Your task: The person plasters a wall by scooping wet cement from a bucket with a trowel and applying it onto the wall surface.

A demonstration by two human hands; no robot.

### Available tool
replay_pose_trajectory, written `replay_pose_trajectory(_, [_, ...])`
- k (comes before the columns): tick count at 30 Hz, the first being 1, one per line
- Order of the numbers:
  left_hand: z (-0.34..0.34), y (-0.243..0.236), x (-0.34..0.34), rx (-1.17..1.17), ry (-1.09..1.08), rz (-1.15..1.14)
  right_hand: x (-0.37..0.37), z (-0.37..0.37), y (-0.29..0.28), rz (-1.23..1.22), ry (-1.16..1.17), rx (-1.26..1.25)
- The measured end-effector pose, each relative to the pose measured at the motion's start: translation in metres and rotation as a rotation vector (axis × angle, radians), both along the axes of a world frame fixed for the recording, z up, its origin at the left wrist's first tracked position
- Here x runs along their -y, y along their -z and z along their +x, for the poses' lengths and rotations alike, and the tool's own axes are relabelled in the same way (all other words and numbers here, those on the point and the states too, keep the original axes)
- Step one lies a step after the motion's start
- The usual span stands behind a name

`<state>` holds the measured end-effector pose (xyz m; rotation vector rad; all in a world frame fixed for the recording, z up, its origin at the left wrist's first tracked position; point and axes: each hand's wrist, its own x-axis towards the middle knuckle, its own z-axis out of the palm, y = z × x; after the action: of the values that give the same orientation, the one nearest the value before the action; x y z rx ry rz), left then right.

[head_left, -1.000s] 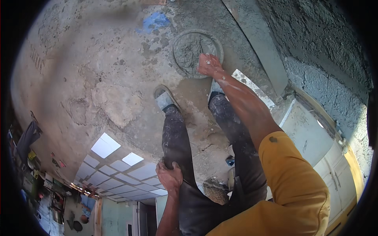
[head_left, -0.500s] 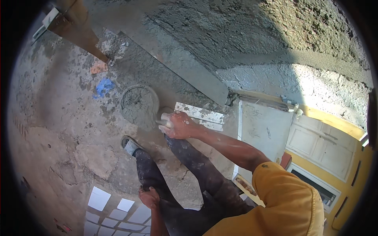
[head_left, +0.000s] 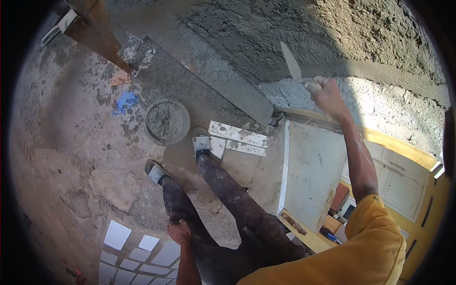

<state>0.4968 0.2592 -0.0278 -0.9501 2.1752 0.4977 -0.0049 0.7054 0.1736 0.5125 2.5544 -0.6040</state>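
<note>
Against the rough wall (head_left: 361, 42): right hand (head_left: 325, 95) clenched on a trowel (head_left: 290, 61), stiff, light, held by its handle; left hand (head_left: 179, 232) resting on thigh, grip unclear.

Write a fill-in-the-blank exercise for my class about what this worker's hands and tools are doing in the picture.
1. The right hand holds a ____ up against the rough plastered wall.
2. The left hand rests on the person's own ____.
3. The round pan of mortar sits on the ____.

Missing words: trowel; thigh; floor
</note>
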Motion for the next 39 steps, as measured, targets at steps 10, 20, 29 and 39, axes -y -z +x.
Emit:
replay_pose_trajectory(10, [-0.041,-0.017,-0.017,0.162,-0.180,0.020,0.197,0.130,0.357,0.178,-0.746,0.302])
replay_pose_trajectory(20, [-0.037,-0.020,0.003,0.194,-0.326,0.019,0.247,0.210,0.460,-0.097,-0.331,0.171])
replay_pose_trajectory(29, [-0.037,-0.011,-0.003,0.142,-0.259,0.047,0.211,0.128,0.291,0.123,-0.297,0.037])
replay_pose_trajectory(39, [-0.047,-0.007,-0.005,0.152,-0.192,0.031,0.159,0.008,0.075,-0.692,-0.369,0.432])
